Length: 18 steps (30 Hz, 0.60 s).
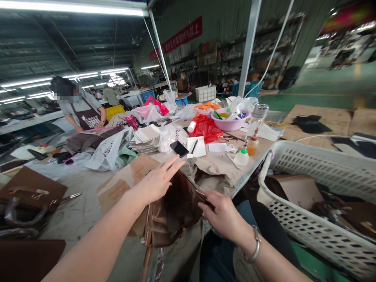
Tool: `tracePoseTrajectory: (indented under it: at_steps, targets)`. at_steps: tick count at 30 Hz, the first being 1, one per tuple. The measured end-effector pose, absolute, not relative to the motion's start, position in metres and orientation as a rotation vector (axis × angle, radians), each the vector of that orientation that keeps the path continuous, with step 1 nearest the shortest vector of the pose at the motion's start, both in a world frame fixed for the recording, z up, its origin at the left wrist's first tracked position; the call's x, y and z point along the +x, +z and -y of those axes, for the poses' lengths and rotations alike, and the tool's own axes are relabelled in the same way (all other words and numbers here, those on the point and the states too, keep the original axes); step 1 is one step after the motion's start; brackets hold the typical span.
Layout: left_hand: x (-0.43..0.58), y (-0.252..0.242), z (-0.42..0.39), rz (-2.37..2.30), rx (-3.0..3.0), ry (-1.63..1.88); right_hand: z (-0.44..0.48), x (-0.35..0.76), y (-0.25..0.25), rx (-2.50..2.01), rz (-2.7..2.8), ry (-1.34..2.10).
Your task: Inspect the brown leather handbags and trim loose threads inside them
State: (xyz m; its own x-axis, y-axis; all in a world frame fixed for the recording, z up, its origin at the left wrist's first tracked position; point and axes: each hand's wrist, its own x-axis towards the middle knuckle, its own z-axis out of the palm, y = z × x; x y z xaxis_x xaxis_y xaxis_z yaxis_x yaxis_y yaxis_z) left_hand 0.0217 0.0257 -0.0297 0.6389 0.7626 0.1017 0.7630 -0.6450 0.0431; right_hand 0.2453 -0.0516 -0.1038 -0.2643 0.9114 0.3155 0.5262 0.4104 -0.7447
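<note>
A brown leather bag [173,211] lies at the near edge of the worktable [85,207], partly over my lap. My left hand [158,180] rests on top of the bag with its fingers stretched out flat toward a black phone [179,148]. My right hand [223,213], with a silver bracelet on the wrist, is closed in a pinch on the bag's right edge. The bag's inside is dark and I cannot see into it.
A white plastic basket [320,235] with brown leather pieces stands at my right. The table carries plastic bags, a card stack [147,139], a pink bowl [229,123], small bottles [242,156] and another brown bag [29,192] at left. A person in an apron [85,111] works across the table.
</note>
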Motion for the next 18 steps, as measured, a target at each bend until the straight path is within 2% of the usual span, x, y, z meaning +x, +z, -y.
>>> tracePoseTrajectory:
  at_steps: [9, 18]
  targets:
    - [-0.02, -0.02, 0.009, 1.674, -2.613, 0.037, -0.014, 0.259, -0.1, -1.331, 1.935, 0.743]
    - [0.015, -0.018, -0.013, 1.431, -2.654, -0.239, -0.014, 0.239, -0.107, -1.026, 1.863, 0.772]
